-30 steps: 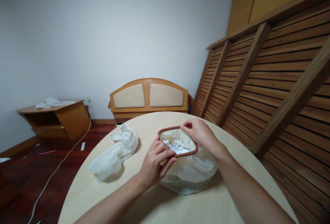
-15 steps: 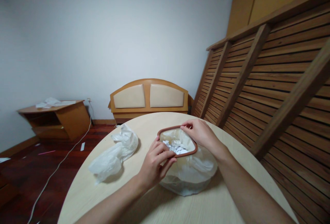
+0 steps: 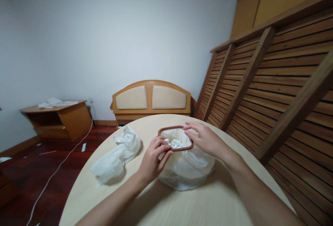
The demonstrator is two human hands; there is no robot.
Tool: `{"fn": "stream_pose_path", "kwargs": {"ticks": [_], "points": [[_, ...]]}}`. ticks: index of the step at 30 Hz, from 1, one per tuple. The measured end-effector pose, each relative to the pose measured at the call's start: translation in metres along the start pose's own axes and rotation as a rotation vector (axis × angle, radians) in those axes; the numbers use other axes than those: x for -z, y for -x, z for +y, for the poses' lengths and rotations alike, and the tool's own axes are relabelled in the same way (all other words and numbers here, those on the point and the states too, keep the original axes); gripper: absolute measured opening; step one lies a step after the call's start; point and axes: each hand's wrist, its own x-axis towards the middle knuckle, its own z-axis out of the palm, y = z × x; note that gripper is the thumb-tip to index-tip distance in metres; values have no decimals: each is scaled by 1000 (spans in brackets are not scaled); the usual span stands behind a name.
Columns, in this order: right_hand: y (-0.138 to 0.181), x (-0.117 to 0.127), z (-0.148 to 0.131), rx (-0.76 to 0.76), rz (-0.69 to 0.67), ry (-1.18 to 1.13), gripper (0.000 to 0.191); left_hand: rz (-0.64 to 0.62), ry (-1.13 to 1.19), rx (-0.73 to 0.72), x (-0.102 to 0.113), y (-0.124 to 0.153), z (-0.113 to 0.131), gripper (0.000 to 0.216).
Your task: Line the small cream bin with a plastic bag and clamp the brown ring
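Observation:
A small bin (image 3: 186,170) with a white plastic bag hanging over its outside stands on the table. Its brown rim ring (image 3: 177,128) sits at the mouth, and crumpled white paper (image 3: 177,143) shows inside. My left hand (image 3: 155,155) grips the near-left part of the ring, fingers over the top and thumb below. At the right side, my right hand (image 3: 204,136) rests by the ring with fingers stretched and apart, the fingertips at its far-right corner. Left of the bin lies a crumpled white plastic bag (image 3: 117,158).
The round pale table (image 3: 85,198) fills the foreground. Beyond it are a headboard (image 3: 149,96) and slatted wooden panels (image 3: 260,90) leaning at the right. A low cabinet (image 3: 74,122) holds papers at the left, and a white cable (image 3: 61,165) crosses the floor.
The rim ring has gone lower and lies flatter on the bin's mouth. My right hand has loosened from the ring, its fingers now spread. My left hand keeps its hold.

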Motion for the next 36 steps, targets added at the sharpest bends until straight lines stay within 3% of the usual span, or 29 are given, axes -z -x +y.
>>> {"fn": "stream_pose_path", "kwargs": {"ticks": [4,8,12,15,17,28,36], "points": [[19,-9,-6,199,83,30,24,-6,32,45,3,0,-3,10],[43,-25,-6,241,139,45,22,-9,41,50,2,2,-4,10],[58,-39,-4,174,166,71,25,1,44,40,2,5,0,9],[63,-44,-3,32,208,35,53,10,48,37,2,7,3,9],[64,-47,-3,-32,221,-13,61,13,56,36,3,7,4,9],[65,-58,4,-42,311,-230,61,5,81,66,4,10,7,8],[65,-58,3,1,332,-210,50,17,100,76,2,11,11,7]]}}
